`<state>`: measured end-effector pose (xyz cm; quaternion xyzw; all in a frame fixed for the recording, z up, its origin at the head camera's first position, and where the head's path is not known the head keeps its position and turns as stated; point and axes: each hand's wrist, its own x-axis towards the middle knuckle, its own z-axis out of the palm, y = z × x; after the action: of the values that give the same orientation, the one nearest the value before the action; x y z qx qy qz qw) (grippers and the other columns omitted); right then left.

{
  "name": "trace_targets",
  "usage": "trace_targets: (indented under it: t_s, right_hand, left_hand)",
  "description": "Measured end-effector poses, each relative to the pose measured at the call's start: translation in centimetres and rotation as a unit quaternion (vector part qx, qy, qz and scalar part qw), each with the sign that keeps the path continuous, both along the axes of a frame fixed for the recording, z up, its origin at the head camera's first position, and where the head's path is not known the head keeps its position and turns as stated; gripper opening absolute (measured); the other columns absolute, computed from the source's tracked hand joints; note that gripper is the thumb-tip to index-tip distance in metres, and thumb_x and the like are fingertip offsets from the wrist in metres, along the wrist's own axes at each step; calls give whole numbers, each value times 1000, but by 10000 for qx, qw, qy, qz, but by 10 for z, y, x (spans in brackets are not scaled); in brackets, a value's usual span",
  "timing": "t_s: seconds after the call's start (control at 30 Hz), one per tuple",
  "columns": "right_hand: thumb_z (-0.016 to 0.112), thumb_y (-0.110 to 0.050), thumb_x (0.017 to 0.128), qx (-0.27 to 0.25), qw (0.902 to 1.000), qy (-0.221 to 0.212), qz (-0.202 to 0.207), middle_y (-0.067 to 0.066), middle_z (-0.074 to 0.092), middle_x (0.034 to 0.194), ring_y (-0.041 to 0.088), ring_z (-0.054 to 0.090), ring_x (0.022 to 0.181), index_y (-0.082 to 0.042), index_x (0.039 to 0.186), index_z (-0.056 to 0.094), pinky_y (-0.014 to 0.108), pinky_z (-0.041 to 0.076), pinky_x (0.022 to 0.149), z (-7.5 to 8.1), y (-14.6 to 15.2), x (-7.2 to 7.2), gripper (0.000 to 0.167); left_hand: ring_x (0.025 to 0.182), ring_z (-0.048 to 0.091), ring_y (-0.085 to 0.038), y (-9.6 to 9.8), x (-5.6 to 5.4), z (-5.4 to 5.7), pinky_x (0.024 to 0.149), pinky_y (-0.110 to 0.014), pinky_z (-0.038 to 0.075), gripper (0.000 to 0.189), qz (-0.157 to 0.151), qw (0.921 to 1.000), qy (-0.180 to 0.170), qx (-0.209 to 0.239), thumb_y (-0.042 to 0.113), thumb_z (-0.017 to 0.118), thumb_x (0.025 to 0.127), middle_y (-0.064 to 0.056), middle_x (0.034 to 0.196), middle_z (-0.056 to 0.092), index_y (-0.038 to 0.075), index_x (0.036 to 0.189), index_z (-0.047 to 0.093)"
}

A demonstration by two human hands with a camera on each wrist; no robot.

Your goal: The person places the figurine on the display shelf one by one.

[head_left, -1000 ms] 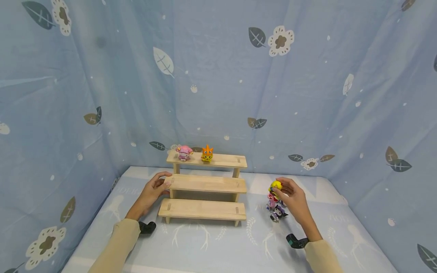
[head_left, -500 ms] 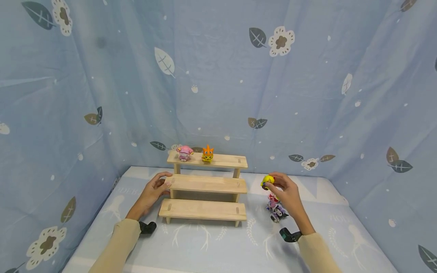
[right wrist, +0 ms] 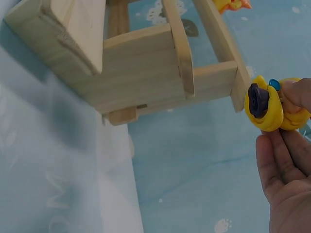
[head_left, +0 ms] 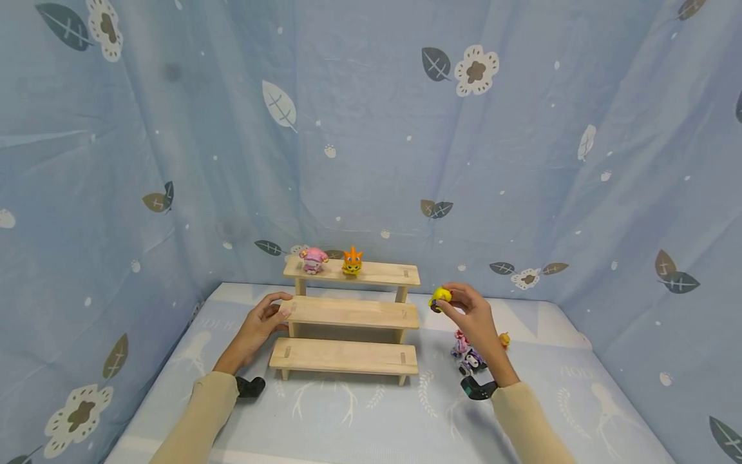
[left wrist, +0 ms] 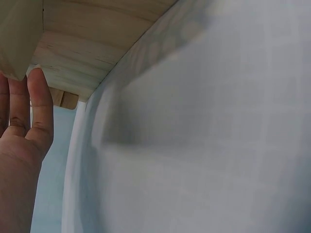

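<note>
My right hand pinches a small yellow figurine between thumb and fingers, raised above the table right of a three-tier wooden display stand. In the right wrist view, the yellow figurine shows a dark part and a blue spot. My left hand holds the left end of the stand's middle step; in the left wrist view its fingers reach against the wood. A pink figurine and an orange-and-yellow figurine stand on the top step.
Beside my right forearm lie a pink figurine, a black-and-purple figurine and a small orange-yellow figurine. A pale patterned cloth covers the table. Blue printed curtains hang behind and at both sides.
My right hand has lifted the yellow figurine off the group and carried it left and upward toward the stand. The small orange-yellow figurine has come into view. My left hand has stayed still.
</note>
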<state>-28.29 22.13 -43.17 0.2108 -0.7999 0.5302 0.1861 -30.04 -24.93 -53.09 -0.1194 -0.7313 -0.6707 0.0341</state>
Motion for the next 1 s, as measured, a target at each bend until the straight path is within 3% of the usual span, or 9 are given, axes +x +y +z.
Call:
trace_targets:
  t_s: [0.27,0.43,0.7,1.0]
  right_hand:
    - [71,1,96,-156,9986,229,440,19,68,117,32,66,103,5,131,60,19,54,92,10,-16,-4,37]
    - [71,3,96,-75,9976,426,549,22,67,115,35,66,103,6,131,60,21,55,90,5,-23,-20,37]
    - [74,-7,96,-223,9956,470,783,13,68,117,29,67,106,-5,131,63,28,55,95,2,-37,-42,36]
    - [69,7,95,-227,9922,748,976,24,67,114,41,66,102,8,129,60,38,58,90,27,-63,-34,35]
  left_hand:
    - [108,61,-28,3,1,1,94,-57,54,52,45,10000,-81,13,36,68,102,-19,127,57,18,147,49]
    - [108,61,-29,3,2,1,94,-58,53,52,81,9999,-103,5,36,68,102,-19,127,57,18,147,49]
    - [106,62,-27,1,2,0,94,-57,54,51,57,10000,-24,-13,34,66,103,-19,126,57,17,148,49]
    - [105,62,-24,2,-1,0,93,-56,54,51,14,10000,8,-28,32,65,104,-17,124,58,13,148,47]
